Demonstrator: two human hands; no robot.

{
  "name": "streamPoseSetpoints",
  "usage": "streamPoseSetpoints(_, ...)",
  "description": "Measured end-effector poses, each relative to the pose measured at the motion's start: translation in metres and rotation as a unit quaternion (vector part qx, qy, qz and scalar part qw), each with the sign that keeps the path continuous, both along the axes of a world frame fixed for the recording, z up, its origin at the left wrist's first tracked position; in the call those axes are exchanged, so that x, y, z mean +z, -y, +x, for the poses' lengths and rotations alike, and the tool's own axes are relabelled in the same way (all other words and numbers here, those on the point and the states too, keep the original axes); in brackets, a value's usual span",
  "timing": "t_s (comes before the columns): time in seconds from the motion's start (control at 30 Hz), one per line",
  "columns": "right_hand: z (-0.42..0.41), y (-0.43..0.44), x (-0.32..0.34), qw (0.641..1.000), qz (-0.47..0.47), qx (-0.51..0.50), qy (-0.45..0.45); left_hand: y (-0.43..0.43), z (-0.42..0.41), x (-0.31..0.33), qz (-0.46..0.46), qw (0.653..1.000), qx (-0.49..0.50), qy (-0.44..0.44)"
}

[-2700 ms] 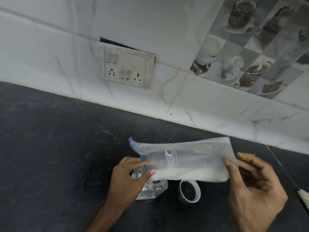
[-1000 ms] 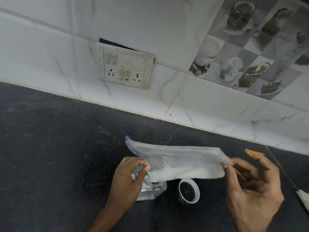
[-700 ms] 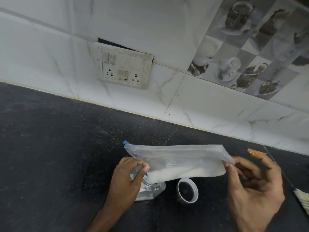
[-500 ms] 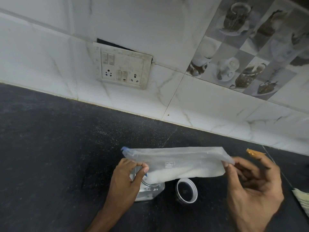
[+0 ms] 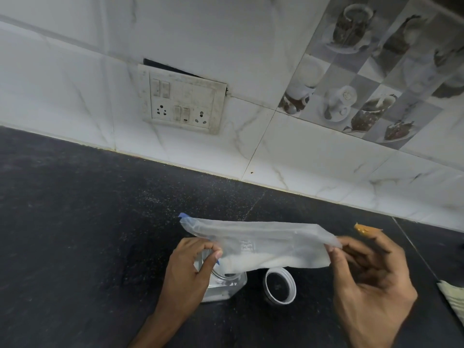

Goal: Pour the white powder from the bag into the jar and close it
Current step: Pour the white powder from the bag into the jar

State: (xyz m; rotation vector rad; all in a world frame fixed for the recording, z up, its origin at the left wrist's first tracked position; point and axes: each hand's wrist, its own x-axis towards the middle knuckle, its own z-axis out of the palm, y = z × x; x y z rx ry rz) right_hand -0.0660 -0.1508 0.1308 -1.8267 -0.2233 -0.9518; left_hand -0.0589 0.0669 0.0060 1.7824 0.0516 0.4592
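Observation:
A clear plastic bag [image 5: 261, 243] with a blue zip strip is held level above the counter, white powder lying along its lower edge. My left hand [image 5: 189, 273] pinches the bag's open left end right over the mouth of a clear jar [image 5: 227, 285] standing on the counter. My right hand [image 5: 371, 282] grips the bag's right end between thumb and fingers. The jar's lid [image 5: 279, 285] lies upside down on the counter just right of the jar. My left hand and the bag hide much of the jar.
The dark speckled counter [image 5: 75, 234] runs back to a white tiled wall with a switch and socket plate [image 5: 183, 101]. A small orange scrap [image 5: 364, 229] lies beyond my right hand. A pale cloth or paper edge [image 5: 454, 300] shows at the right border.
The bag has flattened and dropped a little, its right end lowered from its raised position. Both hands keep their grip, and the powder has shifted toward the left end over the jar.

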Motion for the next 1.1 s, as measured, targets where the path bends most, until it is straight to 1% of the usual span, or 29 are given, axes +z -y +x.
streamPoseSetpoints(0.1, 0.002, 0.002, 0.000, 1.000, 0.016, -0.008, -0.001, 0.001, 0.000, 0.001, 0.002, 1.000, -0.001, 0.006)
streamPoseSetpoints(0.17, 0.004, 0.003, 0.000, 1.000, -0.004, -0.012, -0.006, 0.001, 0.000, 0.002, -0.003, 1.000, 0.002, 0.001)
streamPoseSetpoints(0.27, 0.003, 0.001, -0.002, 0.999, -0.023, -0.007, -0.048, 0.000, 0.001, 0.002, 0.015, 1.000, -0.001, 0.005)
streamPoseSetpoints(0.4, 0.004, 0.006, -0.008, 0.993, -0.005, -0.009, -0.114, 0.000, 0.001, 0.000, 0.017, 1.000, 0.000, 0.001)
streamPoseSetpoints(0.5, 0.002, 0.005, -0.008, 0.989, 0.053, 0.009, -0.135, 0.000, 0.002, 0.000, 0.025, 1.000, -0.001, 0.000)
streamPoseSetpoints(0.57, 0.001, 0.004, -0.009, 0.989, 0.063, 0.012, -0.135, 0.000, 0.001, 0.000, 0.025, 1.000, -0.002, 0.001)
streamPoseSetpoints(0.73, -0.001, 0.003, -0.012, 0.992, 0.074, -0.006, -0.101, 0.001, 0.001, 0.000, 0.020, 1.000, -0.003, 0.005)
streamPoseSetpoints(1.1, -0.002, 0.003, -0.016, 0.989, 0.110, -0.010, -0.103, 0.001, 0.000, 0.001, 0.027, 1.000, -0.002, 0.008)
